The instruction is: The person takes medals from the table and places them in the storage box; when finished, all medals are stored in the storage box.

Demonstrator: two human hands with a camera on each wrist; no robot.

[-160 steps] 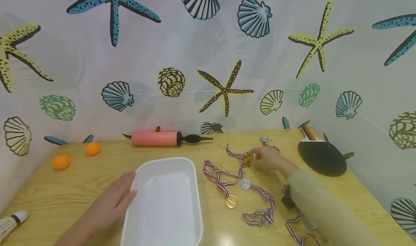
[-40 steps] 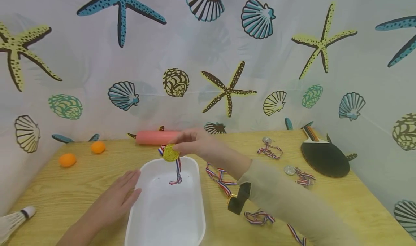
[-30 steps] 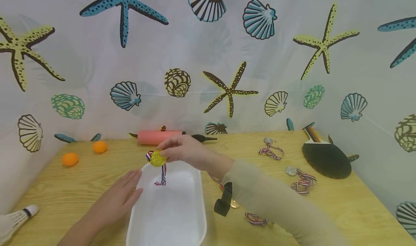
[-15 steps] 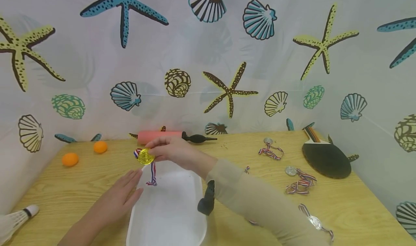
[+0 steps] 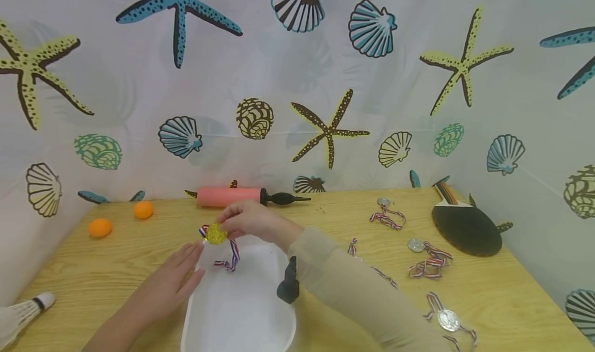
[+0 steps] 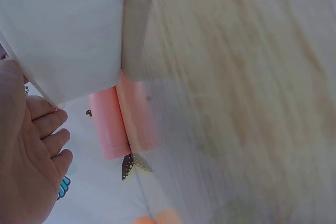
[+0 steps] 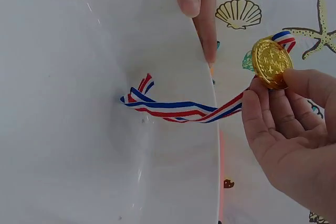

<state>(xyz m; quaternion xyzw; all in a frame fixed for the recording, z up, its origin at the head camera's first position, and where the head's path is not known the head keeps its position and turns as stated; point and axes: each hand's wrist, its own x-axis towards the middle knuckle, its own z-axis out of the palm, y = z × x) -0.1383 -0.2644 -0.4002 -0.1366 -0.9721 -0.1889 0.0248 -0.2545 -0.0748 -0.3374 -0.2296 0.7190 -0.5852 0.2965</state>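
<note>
In the head view, my right hand (image 5: 255, 220) pinches a gold medal (image 5: 216, 234) above the far left corner of a white plastic tub (image 5: 291, 310). Its red, white and blue ribbon (image 7: 173, 109) hangs down into the tub, as the right wrist view shows. Thumb and fingertips grip the edge of the disc. My left hand (image 5: 160, 285) rests against the tub's left rim, fingers fairly straight, with the thumb over the edge. In the left wrist view, the fingertips of the left hand (image 6: 31, 145) touch the tub's wall (image 6: 68, 30).
Several silver medals with ribbons, such as one medal (image 5: 448, 320), lie right of the tub. A table tennis bat (image 5: 467, 227) lies farther right. Behind the tub lies a pink balloon pump (image 5: 228, 197). Orange balls (image 5: 100, 228) and a shuttlecock (image 5: 28, 310) are on the left.
My right hand picked the gold medal up from the table and carried it left over the tub. In the last half second it moved slightly down and right. The left hand stayed at the rim.
</note>
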